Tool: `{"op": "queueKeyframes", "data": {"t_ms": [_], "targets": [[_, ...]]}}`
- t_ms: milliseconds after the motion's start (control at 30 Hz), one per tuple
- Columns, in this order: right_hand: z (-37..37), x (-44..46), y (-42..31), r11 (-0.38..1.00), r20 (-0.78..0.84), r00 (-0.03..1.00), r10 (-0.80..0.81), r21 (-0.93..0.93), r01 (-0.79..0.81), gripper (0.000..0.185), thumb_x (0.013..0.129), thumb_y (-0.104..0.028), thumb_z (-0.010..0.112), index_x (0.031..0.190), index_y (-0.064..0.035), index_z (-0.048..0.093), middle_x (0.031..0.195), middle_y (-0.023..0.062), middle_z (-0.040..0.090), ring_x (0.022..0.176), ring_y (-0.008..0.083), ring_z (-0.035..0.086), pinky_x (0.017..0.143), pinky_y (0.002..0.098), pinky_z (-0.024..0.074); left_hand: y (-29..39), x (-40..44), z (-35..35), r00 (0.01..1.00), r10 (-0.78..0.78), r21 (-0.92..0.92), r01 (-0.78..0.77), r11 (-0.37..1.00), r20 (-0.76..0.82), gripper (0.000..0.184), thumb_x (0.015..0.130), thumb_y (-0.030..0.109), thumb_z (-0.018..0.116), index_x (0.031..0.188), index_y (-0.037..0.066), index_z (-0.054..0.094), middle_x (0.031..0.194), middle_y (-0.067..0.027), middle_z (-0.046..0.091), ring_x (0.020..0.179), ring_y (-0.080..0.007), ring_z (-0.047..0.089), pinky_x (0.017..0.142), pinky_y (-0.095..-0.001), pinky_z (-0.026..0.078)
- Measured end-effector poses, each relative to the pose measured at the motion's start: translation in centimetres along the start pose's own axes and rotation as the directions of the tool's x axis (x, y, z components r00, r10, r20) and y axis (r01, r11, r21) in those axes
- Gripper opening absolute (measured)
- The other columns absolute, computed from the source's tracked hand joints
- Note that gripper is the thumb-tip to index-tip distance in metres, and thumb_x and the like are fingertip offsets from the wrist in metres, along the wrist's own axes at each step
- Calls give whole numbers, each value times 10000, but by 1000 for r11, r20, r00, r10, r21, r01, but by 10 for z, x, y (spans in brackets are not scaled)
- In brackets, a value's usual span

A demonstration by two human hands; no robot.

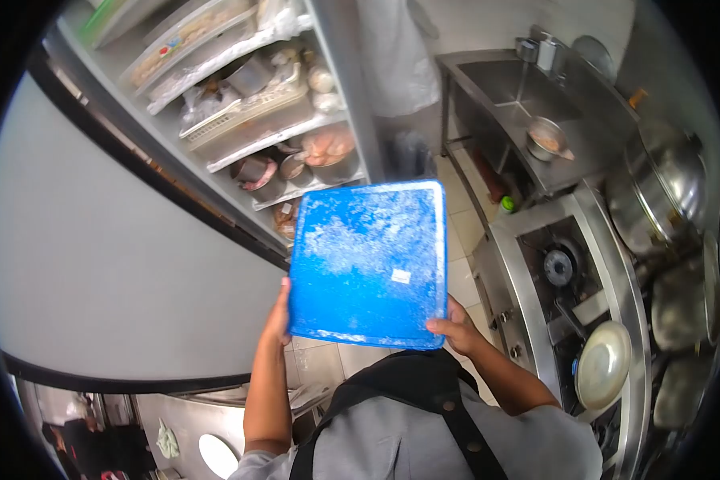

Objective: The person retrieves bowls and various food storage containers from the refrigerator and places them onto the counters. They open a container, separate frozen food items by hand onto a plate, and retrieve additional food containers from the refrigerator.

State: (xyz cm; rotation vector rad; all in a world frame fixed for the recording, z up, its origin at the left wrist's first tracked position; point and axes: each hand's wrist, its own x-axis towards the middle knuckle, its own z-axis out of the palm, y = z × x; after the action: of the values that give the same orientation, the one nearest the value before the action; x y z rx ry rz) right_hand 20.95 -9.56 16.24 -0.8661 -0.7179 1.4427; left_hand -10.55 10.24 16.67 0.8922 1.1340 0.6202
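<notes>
A square blue lidded container (360, 272), frosted white over much of its top and bearing a small white label, is held level in front of my body. Only its top shows; how deep it is below I cannot tell. My left hand (278, 316) grips the left edge near the lower corner. On the opposite side, my right hand (456, 326) holds the lower right corner, thumb over the rim. Just beyond the container stands an open freezer, its frosty shelf (288, 128) carrying tubs, bags and metal pots.
The freezer's wide door (112, 256) stands open on the left. To the right are a gas stove (536, 232) with a pan lid (604, 366) on it, and a steel sink (520, 88) with a small pot (546, 138) beside it. Large pots (656, 192) line the right wall.
</notes>
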Motion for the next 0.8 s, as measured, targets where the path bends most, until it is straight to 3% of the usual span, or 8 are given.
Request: {"op": "queueKeyframes", "data": {"t_ms": [67,167,300,367,467,667,733,800], "targets": [[-8,8,4,998,-20,1000,-23,-67,21,724,800,-192,689,1402,7,341,1243,102,534,1147,206,506,1001,339,380,-18,13,-1,980,-122,93,137,986,-157,872,902,661,456,1342,-91,426,1320,-230,527,1164,-295,554,985,-421,442],[-25,16,2,994,-62,994,95,-53,-99,758,804,-231,710,1412,10,329,1280,108,517,1181,218,493,1023,348,369,-26,-2,22,995,-15,96,24,995,-100,857,907,634,483,1299,-127,452,1260,-247,563,1106,-291,590,963,-399,465],[-27,16,10,998,22,1000,1,-58,1,784,804,-271,744,1408,17,334,1283,119,520,1191,213,491,1034,352,368,-59,0,14,985,-14,31,19,999,-170,814,915,598,508,1264,-137,481,1203,-242,599,1038,-285,623,919,-390,496],[-16,11,9,998,39,998,46,-43,-45,732,808,-219,724,1391,25,354,1262,117,533,1179,212,502,1031,349,374,-73,-1,6,991,-8,-105,-6,994,-135,801,917,585,519,1234,-150,499,1186,-239,608,1008,-280,634,885,-384,513],[-5,9,25,999,-51,997,49,2,-49,624,799,-120,651,1344,39,392,1215,111,552,1126,203,534,1004,343,403,-78,-10,-5,986,-13,-19,10,1000,-164,809,915,597,512,1216,-154,513,1188,-242,606,1005,-279,636,875,-375,516],[24,4,24,1000,-50,999,-4,16,5,571,831,-110,622,1341,33,406,1219,101,556,1117,194,536,987,330,409,-75,-24,-23,981,-8,7,9,1000,-192,871,914,665,424,1274,-126,494,1250,-237,577,1117,-299,585,968,-405,455],[32,-3,13,997,-52,998,-23,75,27,550,852,-110,611,1347,20,409,1223,105,559,1101,196,550,948,343,447,-47,-44,-5,985,11,-63,-23,998,-174,889,922,671,385,1370,-97,397,1359,-231,496,1196,-313,537,1008,-410,421],[32,-13,4,989,-61,998,33,143,-24,543,860,-157,618,1338,6,418,1212,117,574,1070,215,580,886,381,497,-40,-40,-13,992,-10,-8,9,1000,-128,832,936,654,372,1403,-35,387,1390,-220,468,1231,-313,508,1033,-413,404]]}}
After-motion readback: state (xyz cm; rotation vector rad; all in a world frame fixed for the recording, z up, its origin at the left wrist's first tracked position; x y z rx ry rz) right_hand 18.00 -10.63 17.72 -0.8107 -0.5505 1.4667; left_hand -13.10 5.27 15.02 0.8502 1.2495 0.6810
